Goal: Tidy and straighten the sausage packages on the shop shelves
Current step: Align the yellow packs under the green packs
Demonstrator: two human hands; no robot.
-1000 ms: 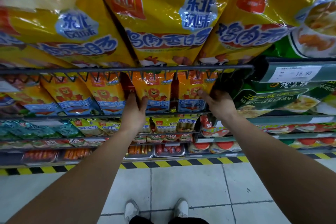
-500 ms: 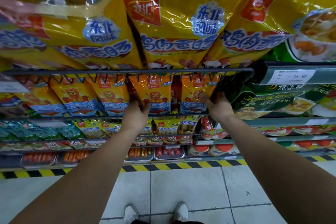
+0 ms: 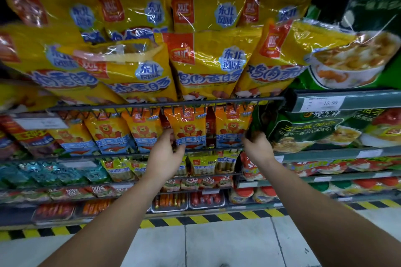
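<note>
Orange sausage packages with a lion picture stand in a row on a wire shelf. My left hand (image 3: 165, 155) grips the lower left edge of one orange lion package (image 3: 188, 129), thumb in front of it. My right hand (image 3: 257, 147) holds the right edge of the rightmost orange lion package (image 3: 231, 128), its fingers partly hidden behind the pack. Large yellow sausage bags (image 3: 208, 67) lean forward on the shelf above, behind a wire rail (image 3: 165, 104).
Green soup-mix bags (image 3: 314, 132) fill the shelves to the right under a price tag (image 3: 324, 103). Lower shelves hold small yellow-green packs (image 3: 202, 163), teal packs (image 3: 43, 174) and trays of red sausages (image 3: 206, 199). A yellow-black striped kerb (image 3: 217, 218) edges the tiled floor.
The view has tilted up, showing another row of yellow bags. Both hands stay at the orange packages; my left hand has closed its thumb over a pack's lower edge.
</note>
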